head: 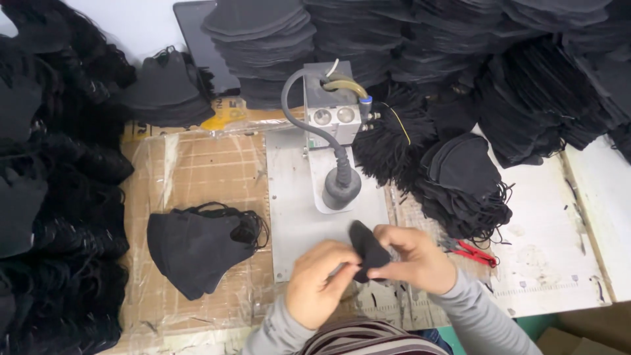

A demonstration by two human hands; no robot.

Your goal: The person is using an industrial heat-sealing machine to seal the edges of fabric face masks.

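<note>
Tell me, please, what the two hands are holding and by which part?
Both hands hold one folded black mask: the right hand pinches its lower right edge, and the left hand grips its lower left edge with the fingertips.

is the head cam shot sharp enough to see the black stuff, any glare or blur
Head view: even overhead light with soft shadows; the black mask piles merge into dark masses with little detail. The plastic sheet over the cardboard shows pale glare streaks. The left hand and right hand look slightly soft, and the folded mask they hold is nearly featureless. The metal plate reads clearly.
</note>
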